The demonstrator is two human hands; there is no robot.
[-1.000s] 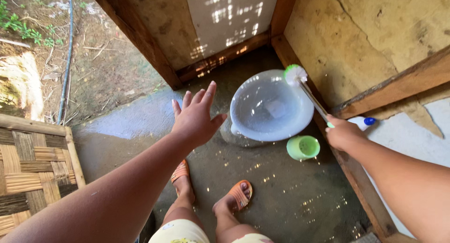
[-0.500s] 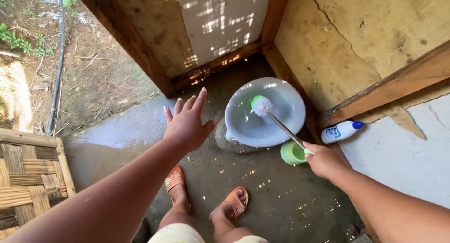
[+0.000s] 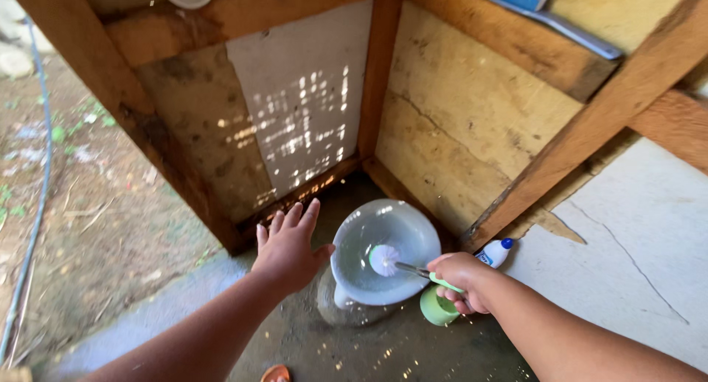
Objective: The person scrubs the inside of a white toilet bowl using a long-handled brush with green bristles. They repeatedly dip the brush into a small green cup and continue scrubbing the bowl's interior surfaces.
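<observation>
A pale squat toilet bowl point(image 3: 413, 227) sits in the corner of a small wooden shed, set into a wet concrete floor. My right hand point(image 3: 457, 279) grips the green handle of a toilet brush point(image 3: 385, 259) whose white round head rests inside the bowl. My left hand point(image 3: 287, 245) hovers open to the left of the bowl, fingers spread, holding nothing. A green brush holder cup point(image 3: 436, 310) stands just under my right hand.
A white bottle with a blue cap point(image 3: 494, 253) lies by the wall, right of the bowl. Wooden posts and a diagonal beam point(image 3: 590, 124) frame the walls. A blue-handled tool point(image 3: 546, 13) rests on the upper ledge. Dirt ground and a hose point(image 3: 33, 227) lie at left.
My right hand has brought the brush head down into the bowl. The camera has tilted up and closer; my feet have nearly left the view. My left hand stays spread.
</observation>
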